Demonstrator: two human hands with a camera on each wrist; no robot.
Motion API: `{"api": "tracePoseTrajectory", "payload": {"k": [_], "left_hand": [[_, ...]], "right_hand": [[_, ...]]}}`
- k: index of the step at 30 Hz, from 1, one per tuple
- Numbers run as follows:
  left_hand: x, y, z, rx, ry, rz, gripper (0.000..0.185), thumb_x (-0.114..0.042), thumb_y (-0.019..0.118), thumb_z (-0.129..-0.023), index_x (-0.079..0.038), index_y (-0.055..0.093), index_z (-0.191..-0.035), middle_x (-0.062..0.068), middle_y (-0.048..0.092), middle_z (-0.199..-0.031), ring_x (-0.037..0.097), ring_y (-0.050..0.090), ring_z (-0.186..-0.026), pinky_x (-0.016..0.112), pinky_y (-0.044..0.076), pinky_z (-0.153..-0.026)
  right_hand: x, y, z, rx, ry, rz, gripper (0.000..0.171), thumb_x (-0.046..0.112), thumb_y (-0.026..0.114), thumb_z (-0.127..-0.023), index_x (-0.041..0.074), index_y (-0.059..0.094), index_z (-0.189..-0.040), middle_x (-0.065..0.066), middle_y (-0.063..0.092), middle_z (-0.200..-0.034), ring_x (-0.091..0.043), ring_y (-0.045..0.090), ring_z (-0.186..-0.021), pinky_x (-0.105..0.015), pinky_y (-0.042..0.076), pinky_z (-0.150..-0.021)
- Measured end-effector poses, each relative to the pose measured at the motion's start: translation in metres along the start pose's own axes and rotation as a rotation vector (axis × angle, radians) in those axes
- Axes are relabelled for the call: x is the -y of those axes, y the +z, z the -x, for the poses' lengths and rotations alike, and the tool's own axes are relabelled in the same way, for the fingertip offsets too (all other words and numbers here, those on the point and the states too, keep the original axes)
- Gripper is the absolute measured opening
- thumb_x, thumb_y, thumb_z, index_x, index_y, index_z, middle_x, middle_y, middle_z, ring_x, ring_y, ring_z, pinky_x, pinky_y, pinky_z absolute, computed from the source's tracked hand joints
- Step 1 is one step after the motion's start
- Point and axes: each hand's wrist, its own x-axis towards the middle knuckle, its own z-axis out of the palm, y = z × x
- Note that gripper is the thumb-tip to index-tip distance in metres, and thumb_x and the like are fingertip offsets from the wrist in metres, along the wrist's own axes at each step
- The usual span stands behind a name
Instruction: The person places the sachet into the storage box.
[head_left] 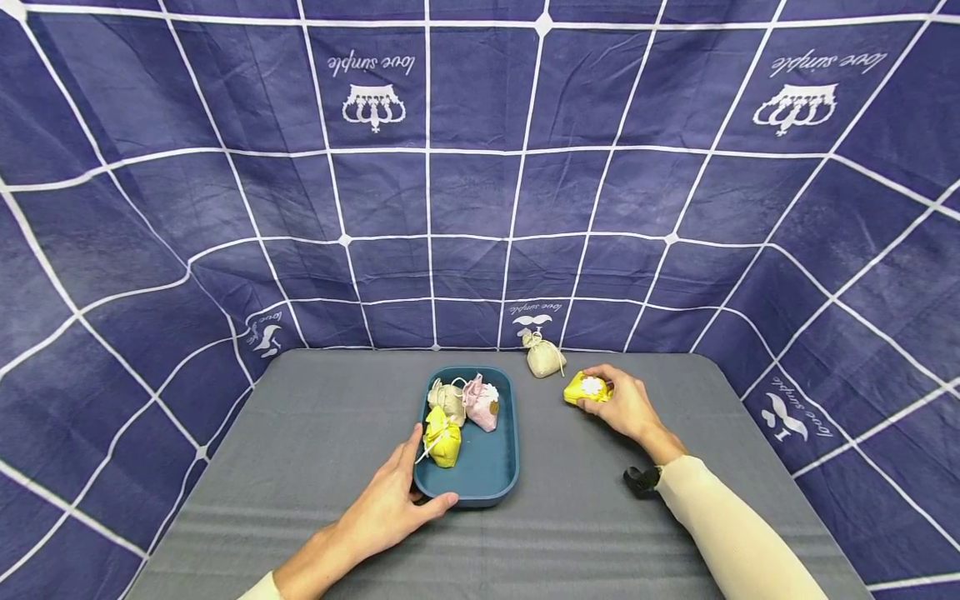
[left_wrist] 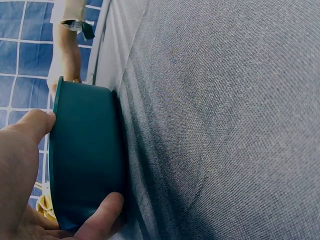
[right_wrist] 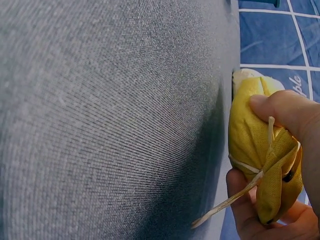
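Covering much of the yellow pouch (head_left: 587, 388), the right hand (head_left: 626, 406) leaves only the pouch's top and its white flower to be seen from the head view; in the right wrist view the pouch (right_wrist: 255, 145) is cut off at the frame edge, and its tie string is seen trailing down. The pouch is pinched between thumb and curled fingers and rests on the grey table (head_left: 315, 433), right of the blue tray (head_left: 495, 479). The tray's inside is hidden in the left wrist view, where only its outer wall (left_wrist: 87, 160) is shown. The tray's near corner is gripped by the left hand (head_left: 390, 504), thumb at the front rim. A second yellow pouch (head_left: 442, 439), a beige pouch (head_left: 447, 401) and a pink pouch (head_left: 482, 402) are held in the tray. Another beige pouch (head_left: 543, 356) lies just behind the right hand.
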Motion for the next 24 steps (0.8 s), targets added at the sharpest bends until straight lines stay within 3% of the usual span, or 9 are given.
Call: {"api": "tracePoseTrajectory", "payload": {"k": [15,24], "left_hand": [[0.002,-0.001,-0.001,-0.003,0.004,-0.015,0.130,-0.061,0.097,-0.091,-0.002,0.028,-0.184,0.025,0.056,-0.170,-0.003,0.064,-0.090,0.031,0.062,-0.096],[0.002,0.001,0.000,-0.011,0.004,-0.027,0.129,-0.062,0.097,-0.091,-0.002,0.030,-0.183,0.023,0.059,-0.167,-0.002,0.064,-0.091,0.032,0.062,-0.097]], "right_hand": [[0.008,-0.002,0.005,-0.016,-0.028,0.001,0.055,0.028,0.103,-0.092,0.015,0.081,-0.141,-0.014,0.084,-0.125,-0.029,0.074,-0.108,-0.043,0.056,-0.093],[0.019,-0.002,0.007,-0.034,-0.026,-0.011,0.064,0.032,0.104,-0.090,0.006,0.077,-0.141,-0.015,0.085,-0.124,-0.028,0.076,-0.107,-0.040,0.057,-0.093]]}}
